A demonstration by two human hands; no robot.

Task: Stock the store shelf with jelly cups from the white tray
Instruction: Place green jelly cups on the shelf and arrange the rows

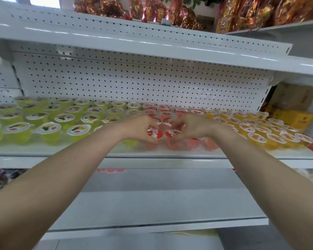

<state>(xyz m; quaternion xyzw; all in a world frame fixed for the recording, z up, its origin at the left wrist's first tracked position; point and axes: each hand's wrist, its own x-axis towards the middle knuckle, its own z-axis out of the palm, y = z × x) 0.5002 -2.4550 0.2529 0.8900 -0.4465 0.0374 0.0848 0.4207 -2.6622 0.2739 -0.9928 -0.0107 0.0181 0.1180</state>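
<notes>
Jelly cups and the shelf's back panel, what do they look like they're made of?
The jelly cups look like thin clear plastic, since the coloured jelly shows through the walls, with glossy printed film lids. The back panel looks like white painted sheet metal, judging by its even punched holes.

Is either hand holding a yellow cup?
No, the left hand pinches the left red-lidded cup and the right hand the right red-lidded cup.

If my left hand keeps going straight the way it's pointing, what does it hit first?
Most likely the red cups standing just behind the cup that the left hand holds, then the pegboard. Depth is unclear here.
</notes>
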